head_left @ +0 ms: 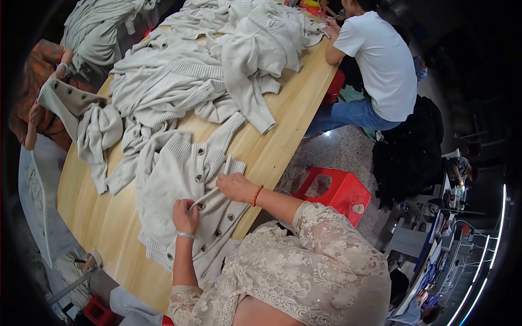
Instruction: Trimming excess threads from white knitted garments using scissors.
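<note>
A light grey knit cardigan (168, 185) with dark buttons along its front bands lies spread on the wooden table before me. My left hand (186, 218), with a pale bangle on the wrist, is closed in a pinch on one end of a narrow pale strip (204, 196). My right hand (235, 188), an orange bead bracelet on its wrist, pinches the same strip farther up, and a short end sticks out above it. The strip is stretched between both hands, just over the button band. Whether it is joined to the cardigan I cannot tell.
More grey cardigans (185, 70) are heaped across the table (109, 228). At the left, a person in orange-patterned clothes holds up another cardigan (98, 125). Someone in a white shirt (380, 60) sits at the right edge. A red plastic stool (345, 193) stands beside me.
</note>
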Tool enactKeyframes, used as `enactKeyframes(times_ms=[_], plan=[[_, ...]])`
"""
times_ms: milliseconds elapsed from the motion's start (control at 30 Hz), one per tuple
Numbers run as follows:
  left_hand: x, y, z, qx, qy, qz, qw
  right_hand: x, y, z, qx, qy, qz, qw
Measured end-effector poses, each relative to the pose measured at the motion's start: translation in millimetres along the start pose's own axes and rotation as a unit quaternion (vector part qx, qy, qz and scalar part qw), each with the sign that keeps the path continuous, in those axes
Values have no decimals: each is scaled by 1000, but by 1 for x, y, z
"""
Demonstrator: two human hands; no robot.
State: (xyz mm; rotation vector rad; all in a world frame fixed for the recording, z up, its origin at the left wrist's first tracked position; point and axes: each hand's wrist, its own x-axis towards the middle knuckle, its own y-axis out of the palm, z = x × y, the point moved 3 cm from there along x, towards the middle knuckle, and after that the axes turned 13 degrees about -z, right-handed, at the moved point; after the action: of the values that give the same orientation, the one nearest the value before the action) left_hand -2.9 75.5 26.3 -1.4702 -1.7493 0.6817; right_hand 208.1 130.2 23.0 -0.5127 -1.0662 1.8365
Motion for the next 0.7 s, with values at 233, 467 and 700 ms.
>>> enactKeyframes(times_ms=[233,467,700], plan=[[45,31,-27,-36,25,-79,996,7,-1,4,9,0,-35,999],[64,47,-26,-22,-73,13,997,1,3,-9,12,26,-26,999],[70,62,-22,-26,-85,-14,996,9,3,0,62,49,-23,997]])
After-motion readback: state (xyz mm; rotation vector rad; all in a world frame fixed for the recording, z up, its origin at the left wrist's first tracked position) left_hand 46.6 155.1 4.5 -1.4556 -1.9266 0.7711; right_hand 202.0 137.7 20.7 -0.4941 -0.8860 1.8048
